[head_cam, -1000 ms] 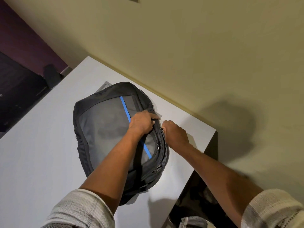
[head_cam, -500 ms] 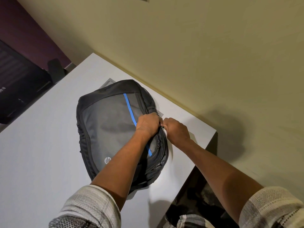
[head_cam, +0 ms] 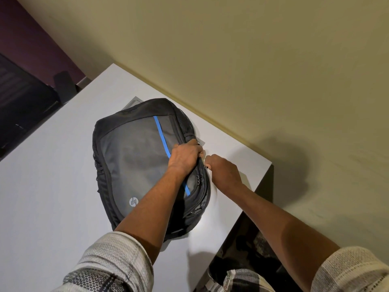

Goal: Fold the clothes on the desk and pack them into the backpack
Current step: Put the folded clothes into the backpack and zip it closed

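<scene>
A dark grey and black backpack [head_cam: 134, 157] with a blue stripe lies flat on the white desk [head_cam: 46, 207], its front panel facing up. My left hand [head_cam: 185, 157] clutches the fabric at the bag's right edge. Just to the right, my right hand [head_cam: 223, 171] pinches a zipper pull on that same edge. No loose clothes are visible on the desk; what is inside the bag is hidden.
A flat grey sheet [head_cam: 134, 101] sticks out from under the backpack's far end. The desk's right edge [head_cam: 248, 207] drops to a dark floor area. A yellowish wall [head_cam: 252, 60] runs along the desk's far side. Dark furniture [head_cam: 23, 108] stands at the left.
Both hands have stayed on the backpack's right edge. My right hand has shifted slightly away from my left hand along the zipper line. The camera view has tilted a little.
</scene>
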A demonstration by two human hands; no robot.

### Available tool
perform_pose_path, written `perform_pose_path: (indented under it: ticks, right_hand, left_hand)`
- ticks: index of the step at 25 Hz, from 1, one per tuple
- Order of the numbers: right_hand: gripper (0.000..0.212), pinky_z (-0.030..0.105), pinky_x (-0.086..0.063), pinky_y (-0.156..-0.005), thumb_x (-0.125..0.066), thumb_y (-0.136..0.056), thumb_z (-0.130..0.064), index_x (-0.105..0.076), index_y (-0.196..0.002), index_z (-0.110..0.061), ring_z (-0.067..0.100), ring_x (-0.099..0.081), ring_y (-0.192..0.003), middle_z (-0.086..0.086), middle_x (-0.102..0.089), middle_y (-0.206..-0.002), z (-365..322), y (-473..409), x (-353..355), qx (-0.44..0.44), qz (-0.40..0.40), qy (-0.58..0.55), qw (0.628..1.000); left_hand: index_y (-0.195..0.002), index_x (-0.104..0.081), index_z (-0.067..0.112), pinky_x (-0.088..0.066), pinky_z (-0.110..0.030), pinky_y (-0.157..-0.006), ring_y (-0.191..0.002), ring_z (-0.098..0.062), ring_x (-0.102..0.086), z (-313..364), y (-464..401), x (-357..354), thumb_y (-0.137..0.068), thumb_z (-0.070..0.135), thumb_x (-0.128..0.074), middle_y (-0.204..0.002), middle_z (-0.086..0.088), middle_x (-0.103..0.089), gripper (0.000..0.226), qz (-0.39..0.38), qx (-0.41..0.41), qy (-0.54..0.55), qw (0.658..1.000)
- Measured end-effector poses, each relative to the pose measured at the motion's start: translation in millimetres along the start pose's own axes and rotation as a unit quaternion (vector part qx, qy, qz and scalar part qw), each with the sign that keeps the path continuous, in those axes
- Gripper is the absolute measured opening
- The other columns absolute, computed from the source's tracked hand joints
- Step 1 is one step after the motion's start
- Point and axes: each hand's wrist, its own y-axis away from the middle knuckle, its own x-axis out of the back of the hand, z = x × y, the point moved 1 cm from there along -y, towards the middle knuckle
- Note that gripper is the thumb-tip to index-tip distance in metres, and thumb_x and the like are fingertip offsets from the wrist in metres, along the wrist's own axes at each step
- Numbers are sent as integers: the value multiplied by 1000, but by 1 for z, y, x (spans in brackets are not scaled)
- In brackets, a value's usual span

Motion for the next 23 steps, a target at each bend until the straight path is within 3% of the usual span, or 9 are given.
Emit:
perform_pose_path:
  ticks: [4, 8, 11, 14, 16, 19, 23]
  right_hand:
    - [21, 32, -31, -53, -44, -90, 2, -43, -81, -17, 19, -44, -65, -3, -42, -75, 9, 38, -17, -23, -8, 13, 1000]
    - [29, 29, -25, -52, -46, -91, 5, -38, -84, -22, 17, -43, -63, -5, -41, -76, 5, 69, -27, -31, -8, -17, 999]
    - [20, 33, -39, -60, -44, -98, -5, -41, -87, -21, 19, -49, -69, -4, -46, -81, 1, 69, -23, -54, -7, -12, 998]
    - [15, 35, -41, -60, -44, -99, -7, -48, -87, -16, 24, -55, -72, 0, -53, -84, 3, 65, -22, -69, -8, -23, 997]
    - [15, 32, -38, -58, -45, -96, -7, -55, -87, -11, 27, -57, -73, 3, -57, -81, 7, 65, -25, -82, -4, -48, 995]
    - [16, 28, -39, -61, -50, -95, -12, -64, -87, -15, 22, -58, -74, -1, -62, -80, 8, 65, -30, -163, -18, -145, 976]
    - [8, 26, -45, -70, -64, -90, -17, -72, -89, -15, 19, -61, -81, 1, -71, -87, 4, 69, -36, -207, -31, -221, 952]
  left_hand:
    - [-81, -51, 26, -32, -35, -77, -74, -24, -51, 0, -2, -2, -98, 10, -47, -90, 6, -41, 23, 5, 14, -12, 1000]
    - [-93, -63, 22, -36, -37, -79, -74, -22, -51, 4, 3, -6, -96, 6, -47, -94, 4, -45, 24, 17, 38, -13, 999]
    - [-104, -66, 21, -42, -41, -83, -77, -24, -57, 16, 12, 1, -97, 12, -52, -101, -1, -55, 18, 55, 71, 2, 996]
    - [-90, -64, 14, -45, -37, -66, -72, -28, -59, 38, 42, 9, -95, 14, -51, -90, -5, -60, 14, 112, 110, 78, 985]
    - [-79, -65, 12, -47, -34, -62, -69, -26, -60, 54, 79, 2, -92, 15, -50, -78, -5, -65, 20, 72, 153, 176, 970]
    - [-66, -63, 13, -54, -35, -67, -72, -29, -64, 69, 125, -25, -90, 16, -50, -71, -8, -68, 28, -36, 216, 257, 941]
    - [-62, -54, 11, -41, -31, -62, -71, -30, -57, 77, 134, -43, -93, 14, -47, -66, -7, -60, 33, -16, 245, 321, 915]
